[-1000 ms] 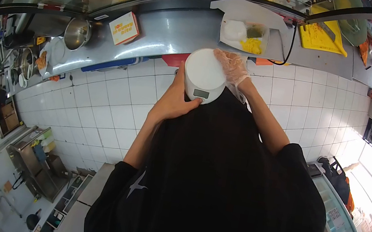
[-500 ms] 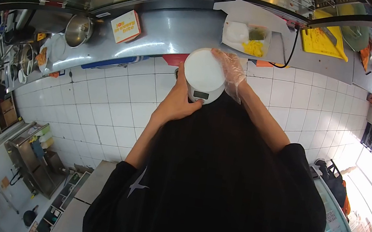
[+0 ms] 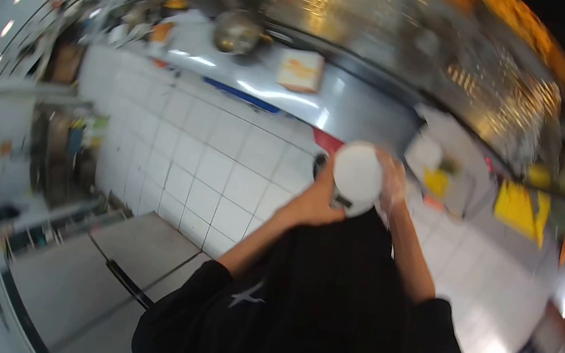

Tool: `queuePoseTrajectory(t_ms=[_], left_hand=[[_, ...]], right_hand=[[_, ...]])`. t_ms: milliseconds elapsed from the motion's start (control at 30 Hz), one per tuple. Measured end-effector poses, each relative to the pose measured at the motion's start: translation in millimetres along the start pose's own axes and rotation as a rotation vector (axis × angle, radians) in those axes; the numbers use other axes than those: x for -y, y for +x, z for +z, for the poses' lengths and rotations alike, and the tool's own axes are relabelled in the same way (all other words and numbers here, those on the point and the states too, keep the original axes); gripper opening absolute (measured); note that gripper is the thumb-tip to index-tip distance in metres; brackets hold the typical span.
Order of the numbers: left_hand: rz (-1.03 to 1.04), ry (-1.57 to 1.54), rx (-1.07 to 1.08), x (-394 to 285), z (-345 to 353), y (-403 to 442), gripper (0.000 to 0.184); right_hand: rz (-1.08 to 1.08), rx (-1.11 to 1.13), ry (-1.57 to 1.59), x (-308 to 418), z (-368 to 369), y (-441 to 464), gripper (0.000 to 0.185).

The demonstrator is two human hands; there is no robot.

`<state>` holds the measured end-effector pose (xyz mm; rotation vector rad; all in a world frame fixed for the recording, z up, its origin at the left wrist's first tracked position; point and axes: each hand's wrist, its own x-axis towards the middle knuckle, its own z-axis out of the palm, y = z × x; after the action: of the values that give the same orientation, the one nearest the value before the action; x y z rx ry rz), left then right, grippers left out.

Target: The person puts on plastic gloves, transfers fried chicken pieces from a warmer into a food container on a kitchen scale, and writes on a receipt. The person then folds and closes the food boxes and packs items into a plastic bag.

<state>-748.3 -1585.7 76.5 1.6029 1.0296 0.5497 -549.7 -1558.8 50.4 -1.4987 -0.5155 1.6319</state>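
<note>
In the head view, a white round scale (image 3: 359,171) is just right of centre. The bare left hand (image 3: 315,203) grips its lower left side; the clear-gloved right hand (image 3: 391,181) holds its right edge. Above, the tabletop (image 3: 368,112) carries a printed box (image 3: 300,71), upper middle; an open food container (image 3: 468,149) is right of the scale.

A round white scale (image 3: 359,168) (its small dark display (image 3: 342,201) too blurred to read) is held near the steel counter's (image 3: 364,114) front edge, display side away from it.
</note>
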Motion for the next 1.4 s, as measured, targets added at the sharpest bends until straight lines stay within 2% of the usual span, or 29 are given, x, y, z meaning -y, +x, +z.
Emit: queuePoseTrajectory(t_ms=[67, 133, 233, 367, 467, 500, 600, 633, 733, 767, 800, 833, 900, 933, 967, 1100, 1133, 1233, 1300, 1333, 1400], left_hand=[[-0.095, 0.035, -0.029, -8, -16, -14, 0.119], [-0.179, 0.040, -0.064, -17, -40, -32, 0.119], [-0.276, 0.117, -0.244, -9, -76, -62, 0.119], [-0.337, -0.045, -0.334, 21, -155, -110, 0.120], [-0.378, 0.043, -0.460, 60, -219, -161, 0.122], [-0.319, 0.089, -0.550, 78, -236, -178, 0.124], [-0.342, -0.033, -0.609, 121, -302, -234, 0.125], [-0.340, -0.043, -0.614, 131, -332, -249, 0.124], [-0.343, -0.122, -0.576, 146, -405, -298, 0.124], [-0.328, -0.163, -0.567, 152, -434, -308, 0.125], [-0.310, -0.198, -0.563, 162, -464, -316, 0.125], [-0.273, -0.219, -0.635, 180, -486, -321, 0.114], [-0.248, -0.520, -0.737, 219, -537, -323, 0.098], [-0.236, -0.666, -0.785, 238, -565, -321, 0.090], [-0.270, -0.981, -0.840, 246, -592, -322, 0.068], [-0.237, -1.152, -1.087, 328, -695, -320, 0.061], [-0.244, -1.162, -1.103, 342, -726, -329, 0.061], [-0.230, -1.248, -1.144, 370, -841, -339, 0.063], [-0.208, -1.188, -1.209, 395, -926, -343, 0.063], [-0.197, -1.172, -1.239, 413, -964, -342, 0.063], [-0.190, -1.023, -1.255, 446, -1060, -336, 0.063]], right_hand=[[0.029, 0.028, -0.002, 13, 26, 2, 0.040], [0.042, 0.163, -0.024, 14, 63, 11, 0.041], [0.075, 0.290, -0.065, 1, 117, 27, 0.042], [-0.014, 0.400, -0.300, -14, 225, 52, 0.044], [0.096, 0.515, -0.354, -64, 312, 86, 0.045], [0.219, 0.558, -0.191, -68, 354, 73, 0.046], [-0.387, 0.742, -0.736, -96, 445, 76, 0.047], [0.034, 0.735, -0.350, -121, 480, 74, 0.047], [0.040, 0.718, -0.671, -96, 578, 47, 0.048], [0.253, 0.722, -0.494, -105, 605, 50, 0.051], [0.309, 0.692, -0.444, -111, 634, 54, 0.052], [0.366, 0.660, -0.392, -117, 662, 61, 0.054], [0.496, 0.660, -0.360, -138, 712, 91, 0.061], [0.474, 0.642, -0.362, -149, 735, 106, 0.062], [0.458, 0.623, -0.363, -157, 763, 111, 0.062], [0.395, 0.668, -0.515, -171, 900, 162, 0.063], [0.478, 0.787, -0.455, -181, 932, 180, 0.069], [0.500, 0.762, -0.564, -187, 1034, 217, 0.078], [0.482, 0.818, -0.623, -156, 1107, 240, 0.084], [0.312, 0.905, -0.686, -143, 1134, 250, 0.083], [0.238, 0.886, -0.700, -123, 1183, 269, 0.078]])
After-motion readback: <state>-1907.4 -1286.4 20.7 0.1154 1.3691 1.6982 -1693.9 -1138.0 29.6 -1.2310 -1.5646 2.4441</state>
